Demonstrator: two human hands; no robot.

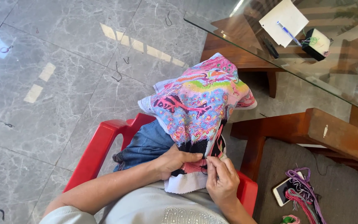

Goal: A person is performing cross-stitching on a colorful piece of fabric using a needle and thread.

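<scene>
A multicoloured cross-stitch cloth (199, 103) lies draped over my knee, its white edge near my waist. My left hand (175, 161) grips the cloth's lower edge, thumb on top. My right hand (220, 178) pinches at the cloth beside it, fingertips together where a dark thread meets the fabric; a needle is too small to make out. I sit in a red plastic chair (100, 149), in blue jeans (146, 145).
A glass-topped wooden table (245, 41) stands at upper right with white paper (282, 18), a blue pen (289, 33) and a small black-and-white box (316, 43). On a grey cushioned seat (344, 186) at right lie a phone (284, 191) and coloured thread skeins (305, 195). Thread scraps dot the grey tile floor (63, 62).
</scene>
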